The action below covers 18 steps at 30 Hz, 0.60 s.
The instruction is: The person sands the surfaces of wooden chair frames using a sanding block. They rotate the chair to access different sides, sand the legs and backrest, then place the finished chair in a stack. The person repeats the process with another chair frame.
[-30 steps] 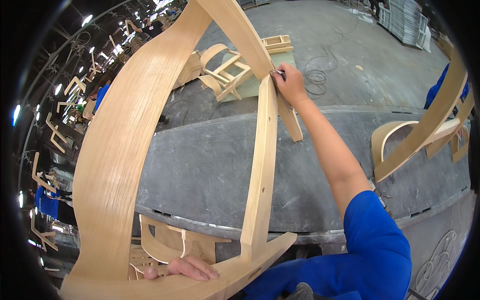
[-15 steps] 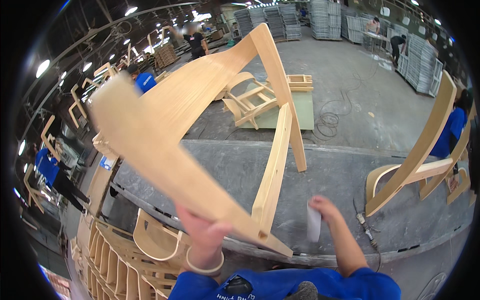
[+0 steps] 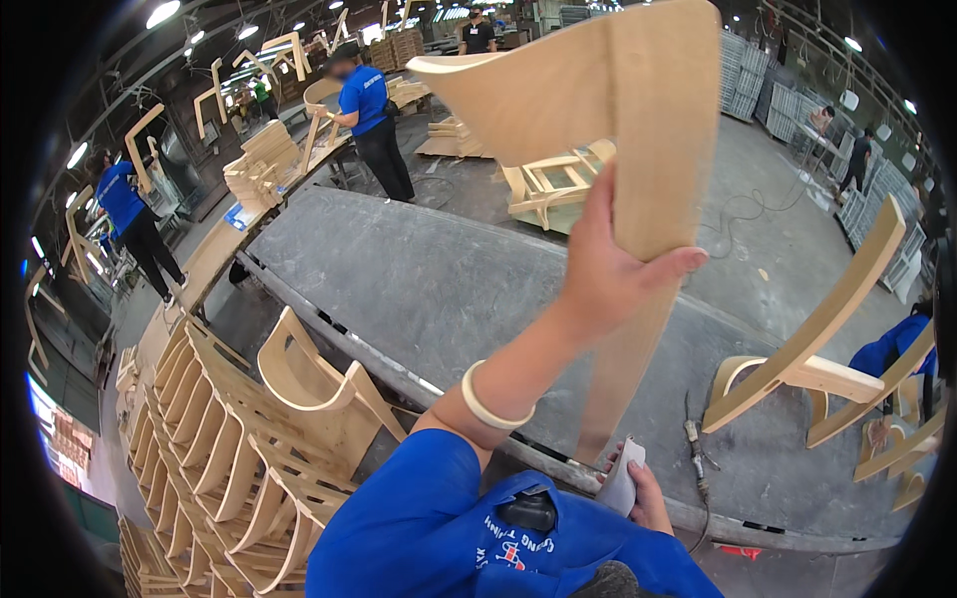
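The person wears a bright blue short-sleeved work shirt (image 3: 429, 518), which fills the lower centre of the frame. Its left sleeve ends just above the elbow, leaving the forearm bare. A plain cream-white ring-shaped bangle (image 3: 490, 407) encircles the left wrist, centre frame. Red and white lettering is printed on the shirt chest at the lower edge. A small black device (image 3: 526, 510) sits on the chest, just above that lettering.

Two hands (image 3: 608, 274) (image 3: 648, 498), one bent plywood frame (image 3: 638, 130)
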Each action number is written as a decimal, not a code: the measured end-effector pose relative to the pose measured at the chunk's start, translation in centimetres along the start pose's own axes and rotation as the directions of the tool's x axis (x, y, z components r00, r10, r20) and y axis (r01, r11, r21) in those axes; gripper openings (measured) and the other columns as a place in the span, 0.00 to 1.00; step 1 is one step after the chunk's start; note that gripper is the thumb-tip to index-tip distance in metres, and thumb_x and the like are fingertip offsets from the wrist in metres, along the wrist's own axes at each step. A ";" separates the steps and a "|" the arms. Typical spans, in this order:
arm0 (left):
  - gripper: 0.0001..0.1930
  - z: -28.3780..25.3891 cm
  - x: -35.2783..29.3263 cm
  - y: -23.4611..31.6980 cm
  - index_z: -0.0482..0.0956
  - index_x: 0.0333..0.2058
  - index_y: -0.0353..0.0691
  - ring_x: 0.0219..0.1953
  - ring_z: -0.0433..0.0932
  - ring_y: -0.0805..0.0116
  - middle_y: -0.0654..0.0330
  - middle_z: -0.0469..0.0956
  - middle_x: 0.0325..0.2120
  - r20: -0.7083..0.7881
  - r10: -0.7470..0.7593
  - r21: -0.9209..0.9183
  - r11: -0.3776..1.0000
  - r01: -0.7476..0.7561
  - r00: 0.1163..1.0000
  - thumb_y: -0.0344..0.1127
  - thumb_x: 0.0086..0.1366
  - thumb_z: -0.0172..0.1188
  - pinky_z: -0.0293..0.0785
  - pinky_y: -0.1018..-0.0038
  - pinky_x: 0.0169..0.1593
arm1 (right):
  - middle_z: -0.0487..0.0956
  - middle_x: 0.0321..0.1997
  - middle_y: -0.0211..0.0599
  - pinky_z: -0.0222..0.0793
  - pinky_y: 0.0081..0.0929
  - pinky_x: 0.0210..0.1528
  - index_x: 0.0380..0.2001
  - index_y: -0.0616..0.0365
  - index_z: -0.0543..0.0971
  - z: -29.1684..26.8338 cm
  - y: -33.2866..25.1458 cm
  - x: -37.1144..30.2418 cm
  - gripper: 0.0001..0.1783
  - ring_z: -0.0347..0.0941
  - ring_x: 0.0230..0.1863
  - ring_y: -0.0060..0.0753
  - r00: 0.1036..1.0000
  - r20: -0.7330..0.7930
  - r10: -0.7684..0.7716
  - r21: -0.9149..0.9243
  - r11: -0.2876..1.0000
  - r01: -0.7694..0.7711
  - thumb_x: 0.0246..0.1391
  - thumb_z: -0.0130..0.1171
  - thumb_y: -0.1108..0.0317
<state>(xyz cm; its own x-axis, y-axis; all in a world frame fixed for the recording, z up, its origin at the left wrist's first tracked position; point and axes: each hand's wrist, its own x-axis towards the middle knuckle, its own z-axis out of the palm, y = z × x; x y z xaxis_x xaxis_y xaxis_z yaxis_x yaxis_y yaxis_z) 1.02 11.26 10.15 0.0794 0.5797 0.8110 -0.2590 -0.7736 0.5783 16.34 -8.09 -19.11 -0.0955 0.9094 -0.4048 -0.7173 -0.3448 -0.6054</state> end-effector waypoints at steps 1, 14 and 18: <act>0.40 0.9 -0.4 0.2 0.59 0.54 0.33 0.47 0.73 0.68 0.56 0.72 0.45 0.009 0.020 0.025 0.999 -0.020 1.000 0.37 0.47 0.73 0.70 0.71 0.50 | 0.74 0.42 0.41 0.72 0.38 0.45 0.52 0.57 0.66 -0.1 -0.4 -0.7 0.25 0.73 0.42 0.35 0.997 0.062 -0.043 -0.043 0.998 0.046 0.51 0.58 0.62; 0.47 10.4 -7.2 2.4 0.53 0.59 0.32 0.44 0.77 0.57 0.46 0.75 0.43 0.105 -0.079 0.104 0.992 0.068 0.991 0.40 0.46 0.72 0.73 0.69 0.45 | 0.75 0.42 0.37 0.66 0.28 0.49 0.64 0.56 0.54 0.9 -2.1 -8.7 0.48 0.72 0.45 0.32 0.951 0.063 -0.302 -0.367 0.879 0.304 0.41 0.68 0.67; 0.45 12.4 -9.1 2.5 0.54 0.58 0.32 0.40 0.78 0.50 0.44 0.76 0.39 0.167 -0.084 0.123 0.990 0.063 0.982 0.41 0.46 0.71 0.74 0.67 0.42 | 0.76 0.44 0.39 0.65 0.28 0.51 0.65 0.56 0.55 0.0 -2.1 -9.8 0.43 0.71 0.47 0.31 0.956 0.022 -0.291 -0.407 0.871 0.275 0.46 0.62 0.69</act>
<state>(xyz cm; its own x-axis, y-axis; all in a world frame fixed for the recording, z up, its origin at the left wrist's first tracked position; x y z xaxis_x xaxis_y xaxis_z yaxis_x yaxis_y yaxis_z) 11.59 0.84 5.33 0.2601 0.5915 0.7632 -0.1327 -0.7610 0.6350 18.79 -16.26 -13.92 0.1026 0.9753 -0.1956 -0.3707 -0.1450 -0.9174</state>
